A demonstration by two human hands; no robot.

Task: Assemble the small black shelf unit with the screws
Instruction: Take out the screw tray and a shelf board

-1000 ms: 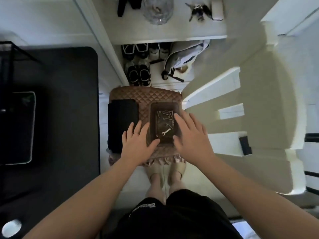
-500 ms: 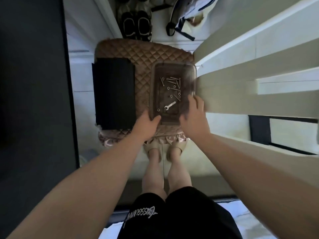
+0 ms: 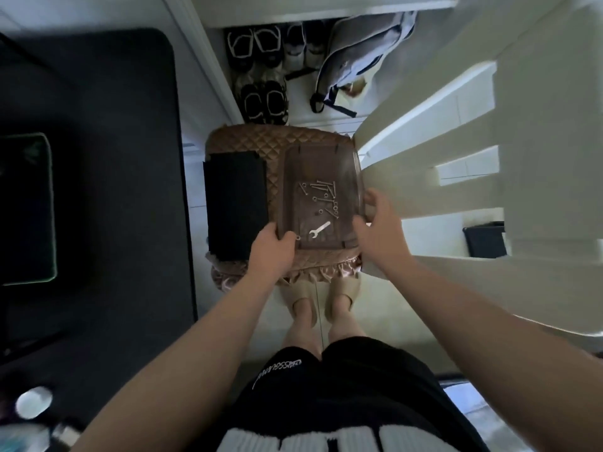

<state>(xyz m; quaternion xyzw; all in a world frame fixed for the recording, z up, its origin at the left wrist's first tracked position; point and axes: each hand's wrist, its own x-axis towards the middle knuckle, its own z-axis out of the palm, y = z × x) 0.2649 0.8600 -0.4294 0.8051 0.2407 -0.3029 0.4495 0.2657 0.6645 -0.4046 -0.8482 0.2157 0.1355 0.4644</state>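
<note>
**Assembly not begun**

A clear plastic tray [image 3: 321, 164] of silver screws [image 3: 323, 194] is gripped on a quilted brown stool [image 3: 277, 141], left hand [image 3: 272, 252] at its near corner, right hand [image 3: 375, 233] at its right rim. Beside it lie flat black shelf panels [image 3: 236, 207], likely to be taken up next.

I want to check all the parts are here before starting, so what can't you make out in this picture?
All in the head view:
The screws in the clear tray are too small to count or sort.
The black panels are too dark to count.
The tray's near left corner is covered by the left hand.
Its right rim is partly covered by the right hand.
</note>
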